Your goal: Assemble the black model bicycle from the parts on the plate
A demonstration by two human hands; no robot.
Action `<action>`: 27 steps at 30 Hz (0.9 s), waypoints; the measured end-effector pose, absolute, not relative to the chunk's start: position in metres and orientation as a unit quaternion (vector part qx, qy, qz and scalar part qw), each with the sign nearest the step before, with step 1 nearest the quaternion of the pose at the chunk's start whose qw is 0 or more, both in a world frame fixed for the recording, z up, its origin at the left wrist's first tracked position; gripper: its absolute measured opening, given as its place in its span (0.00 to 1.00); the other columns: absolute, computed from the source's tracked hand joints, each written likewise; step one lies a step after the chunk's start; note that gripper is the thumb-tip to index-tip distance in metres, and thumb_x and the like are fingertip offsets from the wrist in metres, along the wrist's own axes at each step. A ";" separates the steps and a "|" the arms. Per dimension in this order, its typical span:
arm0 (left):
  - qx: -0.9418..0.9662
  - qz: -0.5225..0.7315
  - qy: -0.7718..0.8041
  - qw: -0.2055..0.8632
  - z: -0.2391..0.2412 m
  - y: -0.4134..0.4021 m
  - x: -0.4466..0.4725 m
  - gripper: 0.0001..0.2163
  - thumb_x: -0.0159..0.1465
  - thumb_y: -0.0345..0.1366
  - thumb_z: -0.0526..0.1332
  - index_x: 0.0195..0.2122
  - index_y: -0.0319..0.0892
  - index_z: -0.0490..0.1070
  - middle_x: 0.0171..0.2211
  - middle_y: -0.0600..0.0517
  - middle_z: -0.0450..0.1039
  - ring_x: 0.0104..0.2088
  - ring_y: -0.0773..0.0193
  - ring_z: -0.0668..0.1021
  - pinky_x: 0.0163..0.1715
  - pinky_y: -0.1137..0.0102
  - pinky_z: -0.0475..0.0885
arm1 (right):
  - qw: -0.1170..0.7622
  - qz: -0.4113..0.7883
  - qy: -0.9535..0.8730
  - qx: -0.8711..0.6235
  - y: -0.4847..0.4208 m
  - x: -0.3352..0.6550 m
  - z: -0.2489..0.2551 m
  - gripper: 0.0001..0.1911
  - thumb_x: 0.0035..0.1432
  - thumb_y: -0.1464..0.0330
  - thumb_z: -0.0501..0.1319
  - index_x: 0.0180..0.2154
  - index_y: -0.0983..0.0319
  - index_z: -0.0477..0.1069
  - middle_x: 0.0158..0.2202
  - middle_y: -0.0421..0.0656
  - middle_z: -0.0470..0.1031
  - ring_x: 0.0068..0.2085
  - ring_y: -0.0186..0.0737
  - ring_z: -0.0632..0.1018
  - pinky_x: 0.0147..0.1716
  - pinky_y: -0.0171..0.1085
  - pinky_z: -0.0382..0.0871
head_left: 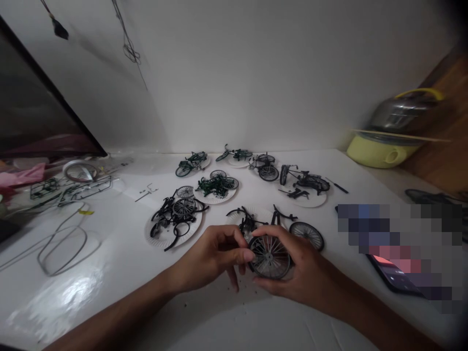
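Observation:
A small black spoked model bicycle wheel (269,258) is upright above the white table, facing me. My right hand (305,256) curls around its right side, fingers over the top and thumb below. My left hand (219,253) is closed in a pinch at the wheel's left rim; whatever lies between those fingertips is hidden. Just behind my hands, a paper plate (261,214) carries black bicycle parts, partly covered by my fingers. Another spoked wheel (307,235) rests to the right of that plate. Tiny bits are scattered on the table below my hands.
Paper plates with dark bicycle parts stand ahead, including the left plate (195,233). A screwdriver (341,187) lies right of them, beyond a phone (393,278). Wire and part frames (87,190) spread at left. A yellow-green pot (380,151) stands at the back right.

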State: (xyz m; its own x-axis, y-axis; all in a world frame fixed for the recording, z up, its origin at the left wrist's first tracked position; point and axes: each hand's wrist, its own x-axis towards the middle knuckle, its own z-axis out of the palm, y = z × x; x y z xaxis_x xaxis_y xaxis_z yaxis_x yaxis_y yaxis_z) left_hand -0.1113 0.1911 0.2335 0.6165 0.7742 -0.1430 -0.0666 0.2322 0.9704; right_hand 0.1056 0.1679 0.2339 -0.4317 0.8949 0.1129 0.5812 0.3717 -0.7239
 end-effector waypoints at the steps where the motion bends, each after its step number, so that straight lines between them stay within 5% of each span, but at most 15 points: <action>1: 0.542 0.297 0.318 0.719 0.233 0.192 -0.112 0.16 0.60 0.43 0.70 0.31 0.35 0.69 0.23 0.52 0.71 0.23 0.67 0.77 0.20 0.73 0.78 | 0.255 0.305 -0.787 -0.471 0.168 0.105 0.235 0.29 0.49 0.61 0.71 0.53 0.49 0.66 0.43 0.41 0.78 0.40 0.44 0.79 0.37 0.40 0.74; 6: 0.529 0.286 0.278 0.750 0.231 0.194 -0.115 0.13 0.60 0.39 0.71 0.35 0.34 0.72 0.29 0.48 0.76 0.29 0.64 0.80 0.26 0.70 0.81 | 0.274 0.299 -0.788 -0.462 0.169 0.103 0.239 0.29 0.49 0.61 0.71 0.53 0.50 0.66 0.40 0.40 0.78 0.37 0.43 0.79 0.35 0.38 0.73; 13: 0.533 0.304 0.301 0.730 0.230 0.192 -0.107 0.17 0.57 0.44 0.72 0.31 0.36 0.70 0.23 0.52 0.73 0.22 0.68 0.76 0.23 0.73 0.75 | 0.304 0.243 -0.798 -0.461 0.170 0.104 0.228 0.30 0.48 0.62 0.71 0.52 0.49 0.66 0.42 0.40 0.77 0.40 0.44 0.79 0.37 0.39 0.73; 15: 0.609 0.317 0.324 0.651 0.230 0.195 -0.111 0.15 0.62 0.45 0.68 0.33 0.37 0.72 0.26 0.50 0.75 0.25 0.67 0.77 0.27 0.72 0.75 | 0.335 0.215 -0.795 -0.456 0.171 0.106 0.228 0.30 0.49 0.62 0.71 0.53 0.49 0.64 0.43 0.40 0.77 0.41 0.44 0.78 0.39 0.39 0.72; 20: 0.814 0.307 0.426 0.248 0.221 0.211 -0.130 0.07 0.70 0.36 0.59 0.42 0.42 0.75 0.40 0.47 0.76 0.42 0.58 0.76 0.42 0.65 0.71 | 0.415 0.185 -0.750 -0.481 0.176 0.113 0.232 0.24 0.54 0.62 0.67 0.50 0.51 0.63 0.45 0.41 0.73 0.44 0.44 0.76 0.39 0.37 0.70; 27: 0.869 0.237 0.391 0.190 0.212 0.214 -0.128 0.10 0.70 0.30 0.56 0.49 0.43 0.73 0.44 0.47 0.76 0.45 0.56 0.75 0.46 0.62 0.69 | 0.442 0.310 -0.704 -0.462 0.180 0.117 0.227 0.15 0.67 0.58 0.52 0.52 0.53 0.65 0.38 0.40 0.70 0.34 0.39 0.70 0.36 0.40 0.65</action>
State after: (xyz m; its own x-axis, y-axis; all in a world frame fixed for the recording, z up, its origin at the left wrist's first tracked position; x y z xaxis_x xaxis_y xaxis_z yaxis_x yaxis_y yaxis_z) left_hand -0.1279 0.2141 0.2118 0.5816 0.7698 0.2632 0.5897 -0.6218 0.5154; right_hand 0.1168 0.1800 0.2273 -0.1825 0.9241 0.3357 0.3773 0.3812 -0.8440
